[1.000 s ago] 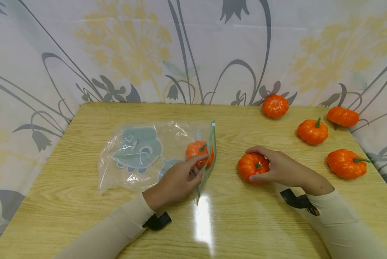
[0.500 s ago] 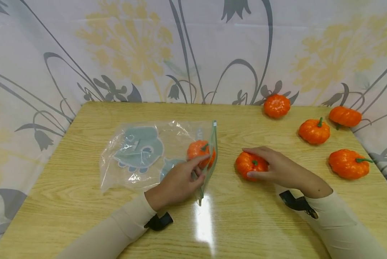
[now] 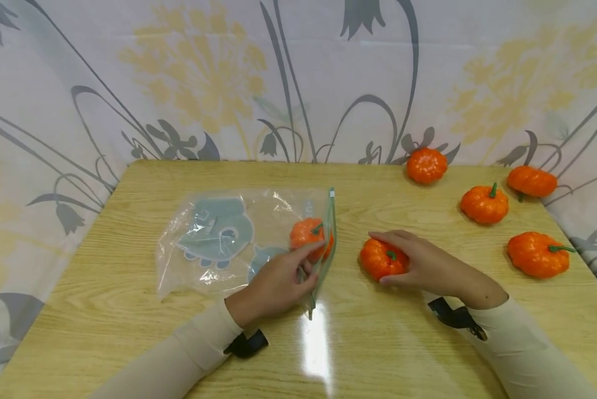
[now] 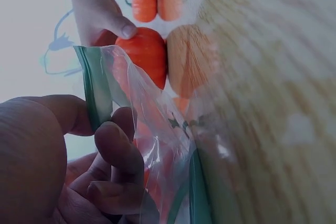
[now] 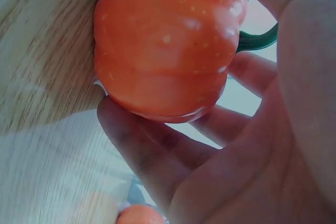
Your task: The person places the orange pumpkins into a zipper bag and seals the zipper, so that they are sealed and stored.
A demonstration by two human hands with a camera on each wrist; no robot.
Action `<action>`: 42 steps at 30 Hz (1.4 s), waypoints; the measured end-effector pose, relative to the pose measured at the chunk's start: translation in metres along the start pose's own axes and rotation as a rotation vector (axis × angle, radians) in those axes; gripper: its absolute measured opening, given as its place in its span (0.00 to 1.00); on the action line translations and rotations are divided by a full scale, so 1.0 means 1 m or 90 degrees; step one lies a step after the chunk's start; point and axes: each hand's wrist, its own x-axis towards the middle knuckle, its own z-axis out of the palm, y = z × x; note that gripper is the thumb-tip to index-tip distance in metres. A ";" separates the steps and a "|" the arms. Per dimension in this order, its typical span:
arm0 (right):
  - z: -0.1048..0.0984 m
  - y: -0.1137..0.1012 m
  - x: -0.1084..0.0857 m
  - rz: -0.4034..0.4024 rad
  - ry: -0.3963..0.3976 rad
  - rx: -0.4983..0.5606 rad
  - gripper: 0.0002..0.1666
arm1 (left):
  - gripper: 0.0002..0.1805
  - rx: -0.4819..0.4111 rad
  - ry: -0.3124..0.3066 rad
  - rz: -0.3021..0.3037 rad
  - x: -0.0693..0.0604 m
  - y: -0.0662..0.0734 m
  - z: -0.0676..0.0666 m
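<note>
My left hand [image 3: 278, 282] pinches the green-edged mouth of a clear zip bag [image 3: 273, 205] with a pale blue cartoon print. In the left wrist view, the thumb and fingers hold one side of that green rim [image 4: 97, 87], and the mouth gapes. Inside the bag, just behind the opening, lies an orange pumpkin [image 3: 303, 231]. To the right, my right hand [image 3: 423, 263] grips a second small pumpkin [image 3: 380, 259] with a short green stem. In the right wrist view, thumb and fingers span this pumpkin [image 5: 168, 45], which is at the tabletop.
Several more pumpkins are at the right: one near the back edge [image 3: 427, 165], one in front of it to the right [image 3: 484, 204], one by the corner [image 3: 531, 181] and one at the right edge [image 3: 537, 254]. A patterned cloth [image 3: 318, 72] hangs behind the wooden table [image 3: 368, 343].
My right hand has slid its pumpkin slightly left, closer to the bag's mouth. The left hand keeps its pinch on the bag's rim.
</note>
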 end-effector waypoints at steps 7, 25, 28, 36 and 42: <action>0.000 -0.001 0.001 0.000 0.004 -0.020 0.50 | 0.32 0.002 0.007 0.007 0.001 -0.002 0.001; -0.003 -0.003 -0.001 0.007 0.025 -0.041 0.51 | 0.32 0.000 -0.005 -0.001 -0.001 -0.001 0.001; -0.004 -0.004 -0.001 0.006 0.035 -0.045 0.52 | 0.32 0.000 0.000 0.005 0.000 -0.001 0.000; -0.003 -0.011 -0.003 0.006 0.054 -0.048 0.52 | 0.32 -0.006 -0.010 0.002 -0.001 0.000 0.000; -0.001 -0.018 -0.005 -0.005 0.071 -0.070 0.51 | 0.32 -0.006 -0.009 0.003 -0.001 0.000 0.000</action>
